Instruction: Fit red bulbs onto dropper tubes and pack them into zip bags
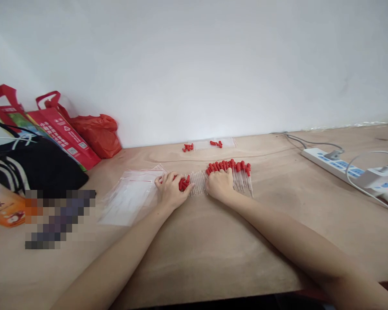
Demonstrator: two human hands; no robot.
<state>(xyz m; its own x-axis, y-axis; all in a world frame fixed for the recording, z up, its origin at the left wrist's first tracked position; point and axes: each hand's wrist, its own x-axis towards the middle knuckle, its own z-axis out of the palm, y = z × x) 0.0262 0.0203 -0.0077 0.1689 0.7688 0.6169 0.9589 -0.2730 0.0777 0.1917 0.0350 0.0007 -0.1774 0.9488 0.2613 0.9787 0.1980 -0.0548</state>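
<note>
My left hand (173, 190) rests on the table with its fingers spread beside and partly over a small pile of red rubber bulbs (183, 184). To its right lies a row of clear thin tubes (198, 182) without bulbs. Over the right end of that row, my right hand (219, 184) is curled closed, and whatever its fingers hold is hidden. Beyond and to the right of that hand is a fanned row of droppers (241, 176), clear tubes capped with red bulbs. Clear zip bags (129, 200) lie flat left of my left hand, partly under it.
Near the wall are more red bulbs (187, 147) and another clear bag (228, 142). A white power strip (336, 165) with plugged-in cables lies right. At left stand red shopping bags (63, 133), a red plastic bag (98, 133), a black bag (48, 168) and an orange packet (9, 209).
</note>
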